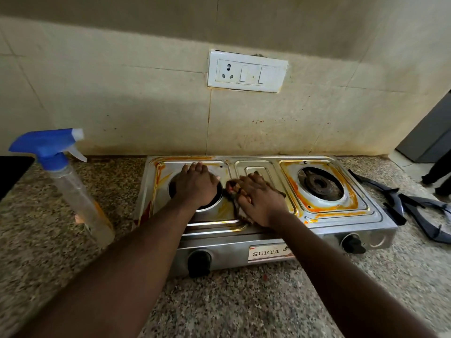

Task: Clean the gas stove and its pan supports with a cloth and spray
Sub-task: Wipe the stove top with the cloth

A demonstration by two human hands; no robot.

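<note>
Right hand (261,201): fingers curled, bunching dark brown cloth (238,212) on centre strip of stainless steel 2-burner gas stove (380,217). Left hand (195,184): fingers straight, flat over left burner. Orange-stained right burner (319,184) lies right of cloth; right hand nearer. 2 black pan supports (415,211) at worktop right edge, clear blue-trigger spray bottle (73,186) near left edge.

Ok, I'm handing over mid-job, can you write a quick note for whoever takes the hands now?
Left hand: open, resting flat over the left burner.
Right hand: grips the cloth, pressed on the stove top between the burners.
Spray bottle stands on the counter left of the stove; pan supports lie on the counter to its right.
Done: supports off.
Left: orange stains around the right burner and the left edge; then probably the supports.
</note>
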